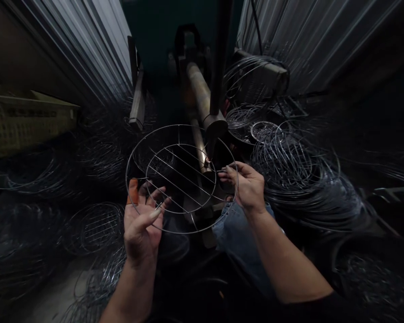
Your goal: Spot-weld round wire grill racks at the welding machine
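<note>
A round wire rack (187, 212), made of two rings with parallel bars across the inner one, is held tilted in front of me. My left hand (144, 220) supports its left side, thumb over the outer ring and fingers partly spread beneath. An orange cover (133, 191) wraps one finger of that hand. At the rack's right side, my right hand (245, 184) pinches a short wire (222, 171) between the two rings. The lower metal electrode arm (200, 148) of a machine reaches under the rack, and a thicker upper cylinder (205, 98) ends just beyond it.
Large coils of wire rings (289, 170) are heaped on the right. More wire grids (103, 224) lie at the lower left. A yellow crate (27, 125) stands far left. Corrugated metal panels (94, 40) flank the machine, and a bowl of small metal pieces (265, 131) sits behind.
</note>
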Available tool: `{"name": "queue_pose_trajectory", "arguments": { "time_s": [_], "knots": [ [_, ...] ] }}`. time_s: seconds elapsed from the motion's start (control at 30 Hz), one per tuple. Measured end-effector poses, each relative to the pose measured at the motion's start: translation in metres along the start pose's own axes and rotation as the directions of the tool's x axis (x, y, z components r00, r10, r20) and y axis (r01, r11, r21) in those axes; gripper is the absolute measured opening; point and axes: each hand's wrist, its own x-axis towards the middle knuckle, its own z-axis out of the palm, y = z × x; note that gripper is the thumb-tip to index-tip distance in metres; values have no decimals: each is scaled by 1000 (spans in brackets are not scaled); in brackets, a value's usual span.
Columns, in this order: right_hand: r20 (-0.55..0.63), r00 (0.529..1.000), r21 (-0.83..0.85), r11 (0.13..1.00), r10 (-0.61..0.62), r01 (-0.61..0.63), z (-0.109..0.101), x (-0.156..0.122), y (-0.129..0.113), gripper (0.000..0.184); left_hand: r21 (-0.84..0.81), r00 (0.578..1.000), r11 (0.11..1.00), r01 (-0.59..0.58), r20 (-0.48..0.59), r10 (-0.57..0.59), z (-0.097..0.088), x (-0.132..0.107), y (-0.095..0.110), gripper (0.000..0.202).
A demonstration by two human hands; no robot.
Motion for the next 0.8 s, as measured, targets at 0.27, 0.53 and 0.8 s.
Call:
{"name": "queue_pose_trajectory", "arguments": {
  "time_s": [0.27,0.53,0.8],
  "knots": [
    [124,974,45,979,191,-197,-8,-5,-22,46,39,999,999,21,41,-22,-2,-4,-2,73],
    [12,994,27,993,111,-112,1,-10,-12,34,-1,995,996,86,44,-86,-3,-1,-3,74],
    [-63,995,115,991,77,-69,6,-10,-7,34,-16,991,991,136,-1,-136,-6,8,-8,57]
  ]
}}
